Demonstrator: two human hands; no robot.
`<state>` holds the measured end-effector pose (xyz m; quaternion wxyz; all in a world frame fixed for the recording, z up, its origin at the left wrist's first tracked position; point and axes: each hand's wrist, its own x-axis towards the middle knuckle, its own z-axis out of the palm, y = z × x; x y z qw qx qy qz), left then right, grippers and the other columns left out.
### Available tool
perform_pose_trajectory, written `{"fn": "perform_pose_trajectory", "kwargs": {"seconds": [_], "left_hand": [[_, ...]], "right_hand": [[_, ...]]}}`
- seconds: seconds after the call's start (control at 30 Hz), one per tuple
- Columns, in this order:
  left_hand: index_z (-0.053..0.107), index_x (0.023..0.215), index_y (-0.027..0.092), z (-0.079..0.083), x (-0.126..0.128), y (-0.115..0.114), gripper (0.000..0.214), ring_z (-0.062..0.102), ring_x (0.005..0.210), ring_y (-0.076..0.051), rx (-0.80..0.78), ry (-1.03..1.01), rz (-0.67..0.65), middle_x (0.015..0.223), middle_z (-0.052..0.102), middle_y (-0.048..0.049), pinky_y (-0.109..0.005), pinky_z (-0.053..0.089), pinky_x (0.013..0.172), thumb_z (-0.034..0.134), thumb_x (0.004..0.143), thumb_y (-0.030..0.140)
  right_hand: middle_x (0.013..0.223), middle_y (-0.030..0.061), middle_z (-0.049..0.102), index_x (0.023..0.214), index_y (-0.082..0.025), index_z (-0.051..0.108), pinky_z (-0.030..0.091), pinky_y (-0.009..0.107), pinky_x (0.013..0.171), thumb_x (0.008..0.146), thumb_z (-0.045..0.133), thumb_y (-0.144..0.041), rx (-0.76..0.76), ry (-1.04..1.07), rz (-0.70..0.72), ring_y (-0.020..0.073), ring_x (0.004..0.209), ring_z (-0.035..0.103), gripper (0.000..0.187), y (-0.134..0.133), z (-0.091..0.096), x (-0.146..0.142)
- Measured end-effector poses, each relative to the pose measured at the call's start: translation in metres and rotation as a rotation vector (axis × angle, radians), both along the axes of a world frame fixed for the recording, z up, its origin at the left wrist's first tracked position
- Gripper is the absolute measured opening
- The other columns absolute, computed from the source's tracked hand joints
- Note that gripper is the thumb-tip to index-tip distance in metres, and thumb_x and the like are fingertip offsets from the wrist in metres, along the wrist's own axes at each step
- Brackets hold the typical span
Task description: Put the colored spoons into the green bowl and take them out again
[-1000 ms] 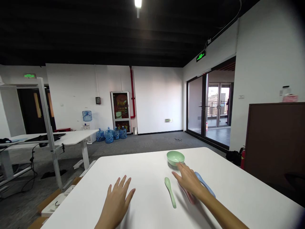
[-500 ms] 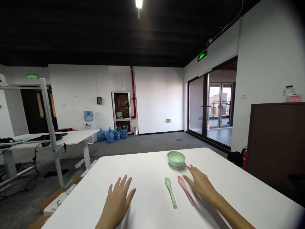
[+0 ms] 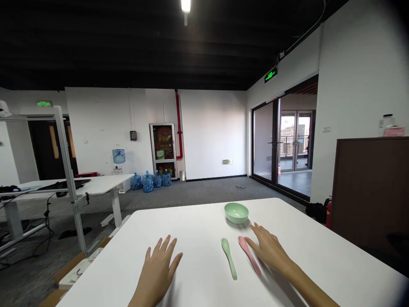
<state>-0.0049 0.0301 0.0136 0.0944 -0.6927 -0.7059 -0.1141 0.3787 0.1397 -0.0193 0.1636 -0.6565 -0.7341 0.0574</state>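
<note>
A green bowl [image 3: 236,213] sits near the far edge of the white table [image 3: 191,238]. Closer to me lie two spoons side by side, a green spoon [image 3: 229,258] and, to its right, a pink spoon [image 3: 249,256]. My right hand [image 3: 270,247] is just right of the pink spoon, fingers spread toward the bowl and holding nothing. Its thumb is close to the pink spoon; I cannot tell whether they touch. Over on the left side of the table, my left hand [image 3: 158,268] is open with fingers apart, nothing in it, well away from the spoons.
Another white table [image 3: 105,181] with a metal frame post [image 3: 67,170] stands to the left, cables beneath it. Boxes [image 3: 72,277] lie beside my table's left edge. A brown cabinet [image 3: 367,183] is at the right. Blue water bottles [image 3: 148,182] stand by the far wall.
My right hand has shifted very slightly toward me, its fingertips a little further from the bowl. My left hand, the bowl and the spoons look unmoved.
</note>
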Motion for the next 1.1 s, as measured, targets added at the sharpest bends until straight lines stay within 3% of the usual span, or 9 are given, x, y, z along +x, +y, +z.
{"fn": "perform_pose_trajectory", "kwargs": {"seconds": [0.87,1.1], "left_hand": [[0.051,0.154,0.025,0.0005,0.0019,-0.0002,0.056,0.038,0.155,-0.036,-0.010,0.015,0.005,0.166,0.046,-0.0093,-0.062,0.036,0.123,0.035,0.105,0.048],[0.051,0.154,0.025,0.0009,0.0017,0.0002,0.056,0.038,0.155,-0.035,-0.013,0.016,0.003,0.166,0.046,-0.0092,-0.062,0.036,0.123,0.036,0.105,0.048]], "right_hand": [[0.168,0.0143,0.040,0.158,-0.017,0.048,0.031,0.051,0.125,0.100,0.032,-0.064,0.060,0.015,0.031,0.0331,0.157,0.033,0.076,0.0015,-0.0018,-0.0023],[0.159,0.0170,0.053,0.154,-0.012,0.052,0.037,0.048,0.120,0.102,0.035,-0.052,0.108,0.048,0.037,0.0331,0.147,0.048,0.068,-0.0018,0.0056,-0.0048]]}}
